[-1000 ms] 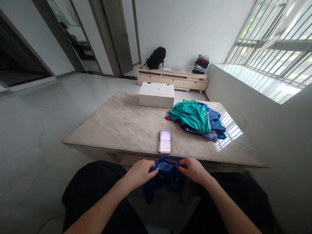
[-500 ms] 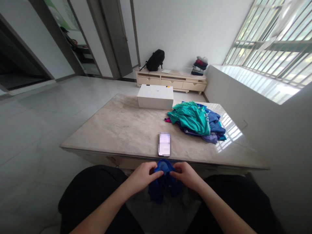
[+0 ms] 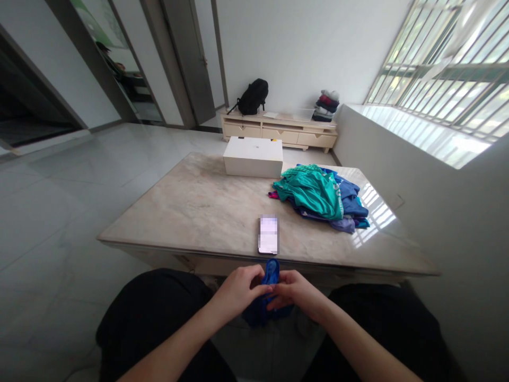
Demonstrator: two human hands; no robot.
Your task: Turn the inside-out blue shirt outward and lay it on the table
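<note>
My left hand (image 3: 238, 290) and my right hand (image 3: 294, 293) meet just below the near edge of the marble table (image 3: 191, 207), over my lap. Both pinch a small blue garment (image 3: 271, 273), bunched up between the fingers with its lower part hanging down between my knees. A phone (image 3: 269, 234) lies flat on the table right above my hands.
A heap of teal, blue and purple clothes (image 3: 322, 196) lies on the table's right half. A white box (image 3: 253, 157) stands at its far edge. Behind are a low cabinet (image 3: 278, 130) with a black backpack (image 3: 252, 96) and folded clothes (image 3: 326, 105). A wall runs along the right.
My hands have drawn together from about a hand's width apart until they touch. The blue garment, earlier stretched between them, is now folded narrow and bunched.
</note>
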